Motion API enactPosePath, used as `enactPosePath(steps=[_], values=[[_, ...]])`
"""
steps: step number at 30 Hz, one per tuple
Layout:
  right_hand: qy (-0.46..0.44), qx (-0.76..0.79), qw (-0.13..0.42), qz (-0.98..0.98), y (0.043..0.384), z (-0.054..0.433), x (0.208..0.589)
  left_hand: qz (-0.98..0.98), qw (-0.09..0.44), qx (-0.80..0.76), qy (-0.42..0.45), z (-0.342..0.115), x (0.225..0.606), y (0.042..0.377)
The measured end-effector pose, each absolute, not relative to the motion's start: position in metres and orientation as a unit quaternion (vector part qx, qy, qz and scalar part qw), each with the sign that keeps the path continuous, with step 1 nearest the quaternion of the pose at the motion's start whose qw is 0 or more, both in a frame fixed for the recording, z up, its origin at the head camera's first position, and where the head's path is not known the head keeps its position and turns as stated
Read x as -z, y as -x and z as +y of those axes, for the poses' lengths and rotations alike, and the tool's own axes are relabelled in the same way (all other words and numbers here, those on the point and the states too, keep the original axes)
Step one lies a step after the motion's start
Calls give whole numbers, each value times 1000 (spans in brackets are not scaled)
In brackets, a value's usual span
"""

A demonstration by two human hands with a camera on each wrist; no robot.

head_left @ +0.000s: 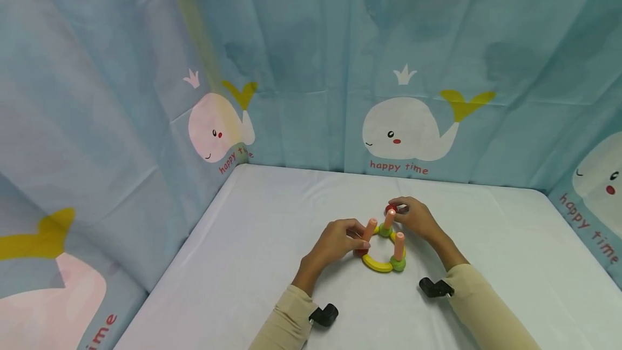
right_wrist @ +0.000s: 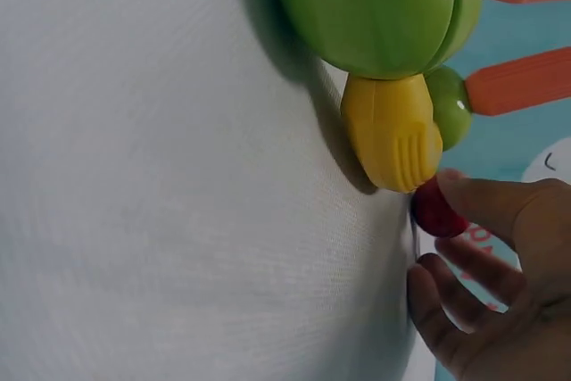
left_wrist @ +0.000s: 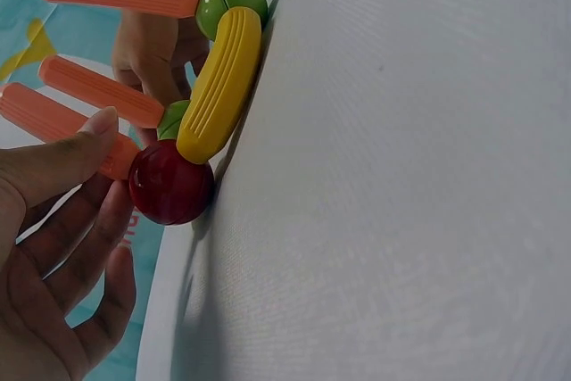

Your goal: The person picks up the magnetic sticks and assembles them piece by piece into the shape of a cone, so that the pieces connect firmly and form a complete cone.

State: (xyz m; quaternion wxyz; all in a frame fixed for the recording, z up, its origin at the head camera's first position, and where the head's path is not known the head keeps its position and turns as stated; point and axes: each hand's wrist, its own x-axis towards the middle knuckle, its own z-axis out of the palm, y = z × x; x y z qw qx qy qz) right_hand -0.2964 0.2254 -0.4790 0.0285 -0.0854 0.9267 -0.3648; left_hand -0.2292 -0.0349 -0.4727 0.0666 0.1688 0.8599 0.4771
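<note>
Curved yellow pieces [head_left: 377, 264] and green balls [head_left: 398, 263] form a ring on the white table, with orange ridged sticks standing up from it. My left hand [head_left: 337, 239] pinches one orange stick [left_wrist: 53, 118] between thumb and fingers, just above a glossy red ball [left_wrist: 171, 183]. That ball meets the end of a yellow curved piece [left_wrist: 221, 86]. At the far side of the ring, my right hand [head_left: 414, 217] holds a second red ball [right_wrist: 437, 210] with thumb and fingers. It is close beside a green ball [right_wrist: 452, 106] with another orange stick [right_wrist: 522, 82].
The white tabletop [head_left: 272, 231] extends around the ring on all sides. Behind it hangs a blue curtain [head_left: 301, 69] printed with whales, and more curtain closes off the left and right. A black wrist camera [head_left: 324, 315] juts from the left sleeve, another [head_left: 434, 288] from the right.
</note>
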Motion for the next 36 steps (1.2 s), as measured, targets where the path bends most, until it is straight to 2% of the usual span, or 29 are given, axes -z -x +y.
enactPosePath(steps=[13, 22, 36], values=[[91, 349, 14, 933, 289, 230, 479, 856, 68, -482, -173, -36, 474, 228], [91, 374, 7, 923, 273, 234, 469, 856, 70, -482, -171, -35, 472, 228], [103, 421, -34, 900, 245, 232, 446, 847, 72, -489, -194, -33, 471, 227]])
